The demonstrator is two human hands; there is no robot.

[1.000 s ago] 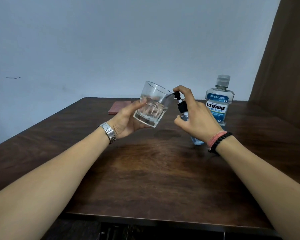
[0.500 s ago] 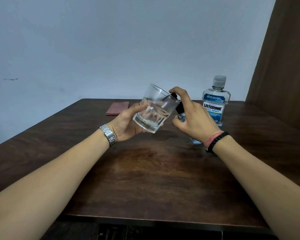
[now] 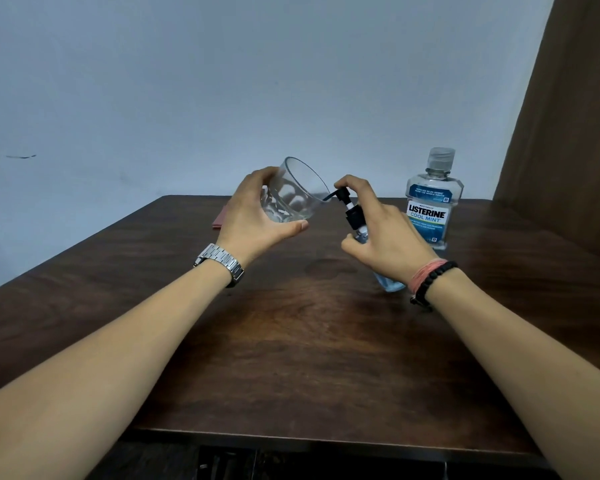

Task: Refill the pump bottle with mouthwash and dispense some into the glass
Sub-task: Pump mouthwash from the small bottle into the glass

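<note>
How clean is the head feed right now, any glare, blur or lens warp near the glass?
Head view: soft, even light; sharp at the glass and pump bottle; dull sheen on the table; faint shadow under the hands; wide-angle stretch of the forearms near the edges.

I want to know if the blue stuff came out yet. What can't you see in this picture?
Head view, the only one:
- Pump bottle: its body is mostly hidden behind the right hand.
- Glass: too clear and small to tell if any mouthwash is inside; the left hand covers its base.
- Pink cloth: mostly hidden behind the left hand.
</note>
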